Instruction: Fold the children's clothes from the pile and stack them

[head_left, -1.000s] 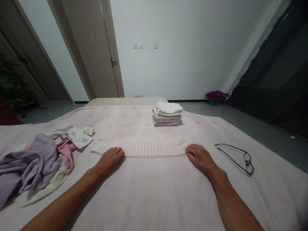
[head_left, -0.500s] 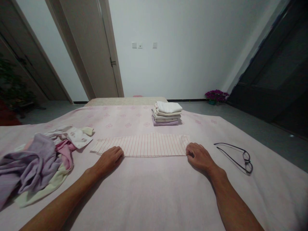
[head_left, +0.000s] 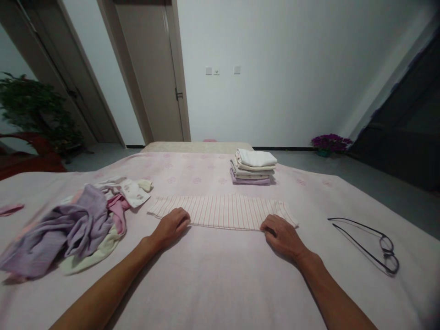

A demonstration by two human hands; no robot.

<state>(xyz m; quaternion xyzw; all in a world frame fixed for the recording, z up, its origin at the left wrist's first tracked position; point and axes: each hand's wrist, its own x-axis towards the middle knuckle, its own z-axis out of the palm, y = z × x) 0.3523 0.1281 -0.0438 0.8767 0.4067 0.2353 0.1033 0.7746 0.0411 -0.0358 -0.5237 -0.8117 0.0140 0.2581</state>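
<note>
A pink-and-white striped garment (head_left: pixel 223 211), folded into a long flat strip, lies across the pale pink cover in front of me. My left hand (head_left: pixel 173 224) is closed at its near edge, left of the middle, with the fingers curled over the fabric. Along the same edge, my right hand (head_left: pixel 280 233) pinches the cloth a little in from the right end. Both fingertips are partly hidden beneath the knuckles. Beyond the strip stands a neat stack of folded clothes (head_left: pixel 254 167), white on top and lilac at the bottom.
To the left lies a crumpled heap of clothes (head_left: pixel 85 220) in lilac, pink and pale yellow. A small pink cloth (head_left: pixel 11 209) is at the far left. Black-framed glasses (head_left: pixel 387 252) rest on the pink cover (head_left: pixel 220 279) at the right.
The view has swung left, so everything sits further right in it. My right hand has shifted inward from the strip's right end, which now shows past it. My left hand stays at the near edge.
</note>
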